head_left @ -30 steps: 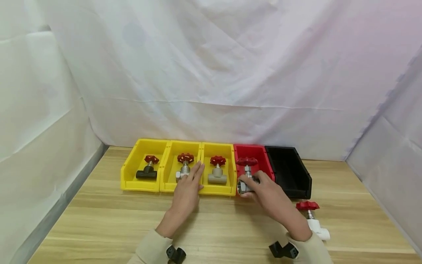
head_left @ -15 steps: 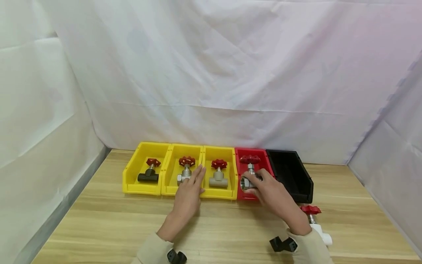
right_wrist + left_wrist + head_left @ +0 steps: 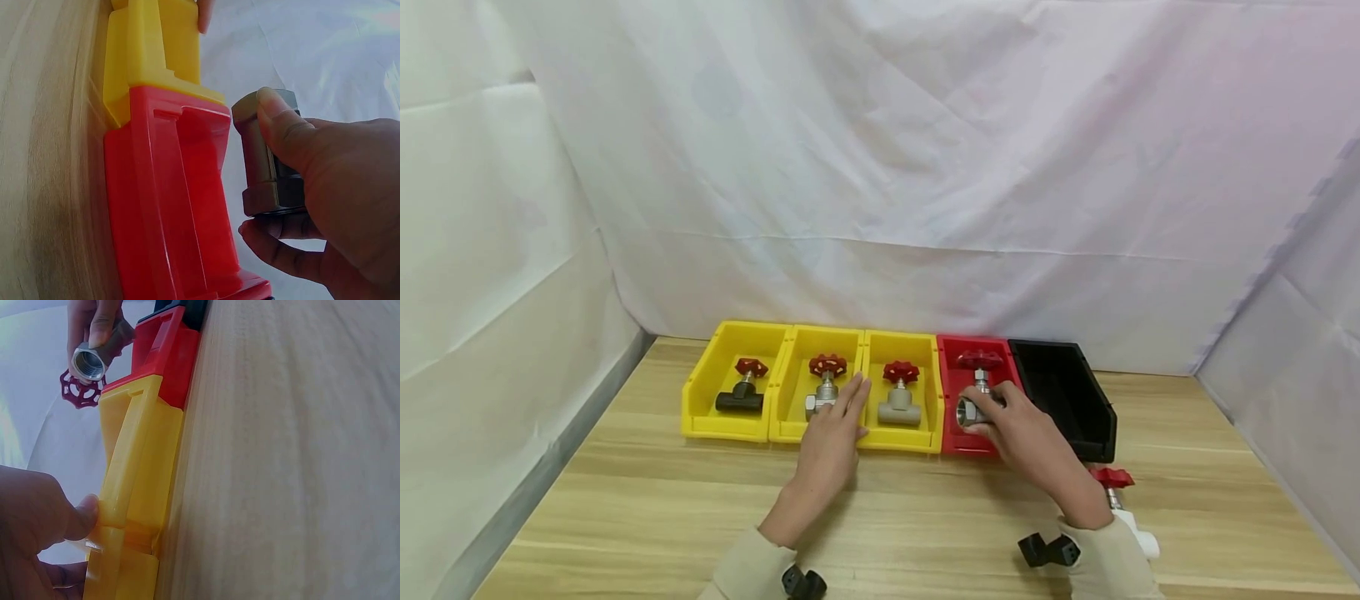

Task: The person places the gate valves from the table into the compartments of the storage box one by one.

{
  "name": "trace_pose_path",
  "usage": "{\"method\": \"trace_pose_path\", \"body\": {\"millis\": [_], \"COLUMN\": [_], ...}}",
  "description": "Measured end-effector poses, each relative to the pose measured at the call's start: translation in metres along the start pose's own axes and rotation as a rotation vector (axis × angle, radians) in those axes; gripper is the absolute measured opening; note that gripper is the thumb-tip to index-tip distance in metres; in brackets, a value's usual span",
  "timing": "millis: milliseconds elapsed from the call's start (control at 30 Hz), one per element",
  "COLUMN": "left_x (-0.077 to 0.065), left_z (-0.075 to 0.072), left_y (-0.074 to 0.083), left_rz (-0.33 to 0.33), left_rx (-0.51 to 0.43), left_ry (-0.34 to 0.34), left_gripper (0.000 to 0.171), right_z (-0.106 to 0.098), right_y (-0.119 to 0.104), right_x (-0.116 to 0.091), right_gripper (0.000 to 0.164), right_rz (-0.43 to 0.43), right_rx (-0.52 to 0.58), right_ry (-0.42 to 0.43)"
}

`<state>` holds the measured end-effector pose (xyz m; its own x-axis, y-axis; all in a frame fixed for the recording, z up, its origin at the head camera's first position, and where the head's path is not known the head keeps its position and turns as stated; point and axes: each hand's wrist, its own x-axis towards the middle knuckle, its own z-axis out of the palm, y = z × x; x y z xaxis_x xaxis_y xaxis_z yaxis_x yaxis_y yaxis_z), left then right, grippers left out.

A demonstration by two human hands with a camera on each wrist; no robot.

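Note:
My right hand [image 3: 1030,437] grips a metal valve [image 3: 257,156] by its hex-ended body, thumb on one side and fingers on the other. The valve's red handwheel [image 3: 81,390] points toward the back wall, and the valve is over the red bin [image 3: 156,206]. Straight-fingered, my left hand [image 3: 829,442] rests at the front of the yellow bins, its thumb at the rim [image 3: 115,494] in the left wrist view. Just beyond its fingers, the middle yellow bin holds a silver valve [image 3: 826,387], partly hidden by the hand. A beige valve [image 3: 898,400] lies in the right yellow bin.
The left yellow bin [image 3: 700,408] holds a black valve [image 3: 741,398]. A black bin [image 3: 1097,433] ends the row at right. A white valve with a red handwheel [image 3: 1112,477] lies on the wooden table [image 3: 925,525], partly behind the right forearm. White cloth [image 3: 880,167] encloses the back and sides.
My right hand has carried the metal valve slightly right and back over the red bin. The left hand stays at the yellow bins. The head view has shifted a little.

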<state>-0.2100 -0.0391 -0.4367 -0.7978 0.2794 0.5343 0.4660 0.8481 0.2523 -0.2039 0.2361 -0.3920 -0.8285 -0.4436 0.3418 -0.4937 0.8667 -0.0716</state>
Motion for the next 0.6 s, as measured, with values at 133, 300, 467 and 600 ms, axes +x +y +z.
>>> {"method": "trace_pose_path", "body": {"millis": [133, 300, 467, 600], "left_x": [-0.001, -0.001, 0.0, 0.001], "left_z": [0.0, 0.001, 0.0, -0.001], "left_y": [0.0, 0.0, 0.001, 0.002], "left_rz": [0.001, -0.002, 0.003, 0.004], "left_rx": [0.004, 0.008, 0.015, 0.025], "left_ry": [-0.005, -0.01, -0.011, -0.012], "left_gripper": [0.069, 0.068, 0.068, 0.069], "right_z": [0.004, 0.009, 0.013, 0.016], "right_y": [0.002, 0.004, 0.005, 0.006], "right_x": [0.0, 0.001, 0.002, 0.003], "right_gripper": [0.051, 0.05, 0.05, 0.05], "right_rz": [0.003, -0.002, 0.0, -0.001], "right_rx": [-0.006, -0.007, -0.014, -0.017], "right_ry": [-0.011, -0.016, -0.026, -0.023]}}
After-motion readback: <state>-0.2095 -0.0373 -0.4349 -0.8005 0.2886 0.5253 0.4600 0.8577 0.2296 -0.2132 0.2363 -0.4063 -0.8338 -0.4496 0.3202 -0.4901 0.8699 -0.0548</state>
